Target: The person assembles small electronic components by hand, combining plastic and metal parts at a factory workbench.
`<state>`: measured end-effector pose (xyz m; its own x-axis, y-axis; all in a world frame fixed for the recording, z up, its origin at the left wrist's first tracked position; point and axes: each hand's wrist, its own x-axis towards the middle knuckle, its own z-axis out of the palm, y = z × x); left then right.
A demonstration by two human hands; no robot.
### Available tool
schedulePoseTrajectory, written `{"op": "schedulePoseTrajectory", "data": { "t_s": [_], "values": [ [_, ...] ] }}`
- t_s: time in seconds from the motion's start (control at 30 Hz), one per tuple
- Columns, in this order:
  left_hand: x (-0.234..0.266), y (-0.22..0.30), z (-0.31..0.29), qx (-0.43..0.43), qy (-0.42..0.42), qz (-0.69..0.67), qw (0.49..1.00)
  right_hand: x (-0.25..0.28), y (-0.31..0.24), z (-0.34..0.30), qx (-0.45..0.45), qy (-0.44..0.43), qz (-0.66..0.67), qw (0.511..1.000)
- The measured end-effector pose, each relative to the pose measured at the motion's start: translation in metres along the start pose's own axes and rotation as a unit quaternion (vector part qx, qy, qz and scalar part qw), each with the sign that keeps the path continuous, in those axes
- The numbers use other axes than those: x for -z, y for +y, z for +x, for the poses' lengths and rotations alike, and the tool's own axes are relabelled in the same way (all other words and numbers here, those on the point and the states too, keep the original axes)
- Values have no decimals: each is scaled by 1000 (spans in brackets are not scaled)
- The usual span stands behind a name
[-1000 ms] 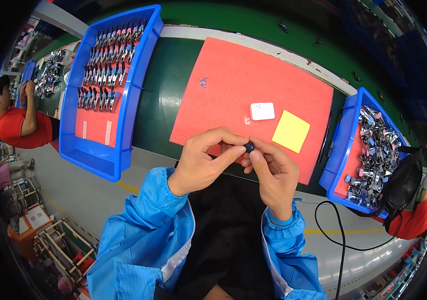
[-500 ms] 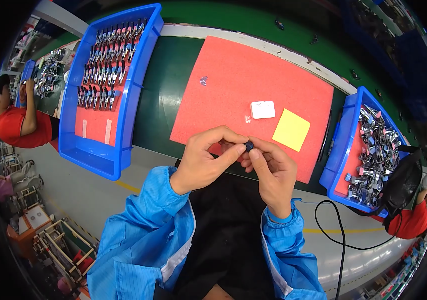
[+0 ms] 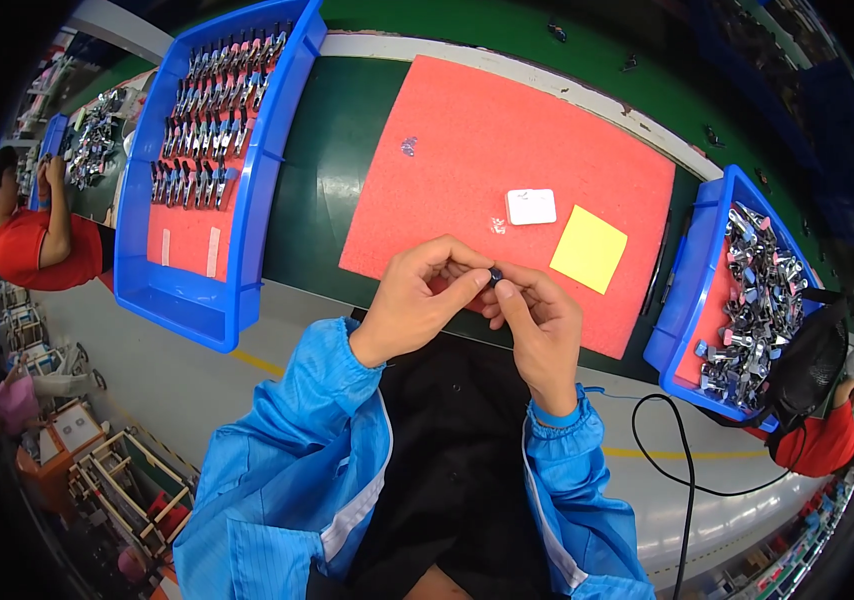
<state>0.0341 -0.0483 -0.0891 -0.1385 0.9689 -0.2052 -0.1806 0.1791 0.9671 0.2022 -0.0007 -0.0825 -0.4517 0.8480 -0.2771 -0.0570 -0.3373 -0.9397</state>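
Here my left hand (image 3: 417,300) and right hand (image 3: 537,325) meet over the near edge of the red mat (image 3: 507,160), and the fingertips of both pinch 1 small dark part (image 3: 495,274) between them. A white block (image 3: 531,206) and a yellow pad (image 3: 588,249) lie on the mat just beyond. 2 blue trays flank it: the left tray (image 3: 237,200) with parts in rows, the right tray (image 3: 692,290) with a loose heap.

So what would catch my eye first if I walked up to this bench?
Probably the bright red mat in the middle of the green bench, with a yellow square and a small white block lying on it. At its near edge, the left hand and right hand pinch a tiny dark part together. Blue bins of metal clips flank the mat.
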Motion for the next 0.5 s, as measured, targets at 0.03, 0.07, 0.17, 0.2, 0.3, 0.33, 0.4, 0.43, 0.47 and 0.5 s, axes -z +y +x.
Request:
{"op": "schedulePoseTrajectory", "data": {
  "t_s": [0.03,0.07,0.17,0.2,0.3,0.33,0.4,0.43,0.47,0.5],
  "values": [
    [0,0,1,0,2,2,1000,0,0,1,-1,1,1,1000],
    [-1,0,1,0,2,2,1000,0,1,1,-1,2,2,1000],
    [-3,0,0,-2,19,-14,1000,0,2,1,6,2,-1,1000],
    [-4,0,0,-2,19,-14,1000,0,2,0,10,2,-3,1000],
    [-5,0,-1,-5,17,-11,1000,0,5,-1,17,4,-3,1000],
    [-5,0,-1,-7,17,-11,1000,0,6,-1,22,3,-3,1000],
    [-4,-2,-2,-14,15,-13,1000,-1,6,-2,25,2,-6,1000],
    [-4,-2,-2,-17,14,-14,1000,-1,6,-3,26,2,-8,1000],
    [-4,-2,-3,-19,14,-13,1000,-2,6,-3,26,1,-10,1000],
    [-4,-2,-3,-16,12,-14,1000,-2,7,-3,27,1,-10,1000]
  ]
}}
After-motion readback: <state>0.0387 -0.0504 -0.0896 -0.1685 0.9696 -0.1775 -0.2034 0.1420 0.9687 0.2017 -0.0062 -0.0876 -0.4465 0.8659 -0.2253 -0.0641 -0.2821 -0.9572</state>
